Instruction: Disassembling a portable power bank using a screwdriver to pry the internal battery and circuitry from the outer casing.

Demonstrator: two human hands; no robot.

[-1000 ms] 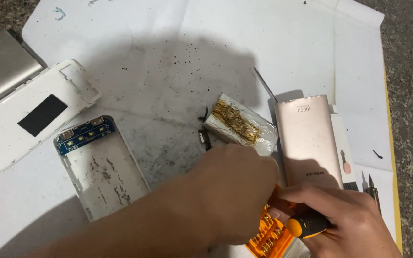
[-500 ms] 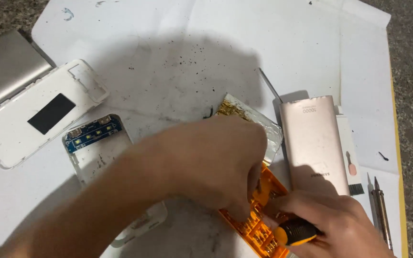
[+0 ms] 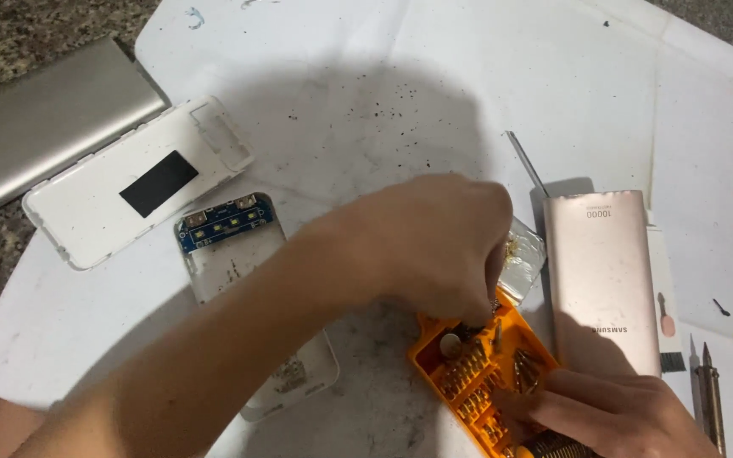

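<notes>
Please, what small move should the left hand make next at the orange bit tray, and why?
Probably lift one bit straight up out of the orange bit tray: the left hand has its fingertips down in the tray's upper slots, while the right hand steadies its lower end.

A white box [image 3: 662, 280] lay at the right, edge peeking from under the pink power bank [image 3: 601, 280] — a black label [image 3: 159, 183] sat on the white cover [image 3: 112, 203].

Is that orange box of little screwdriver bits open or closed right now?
Open. The orange bit case shows its rows of metal bits uncovered, and the left hand reaches its fingertips into it. No lid is visible.
</notes>
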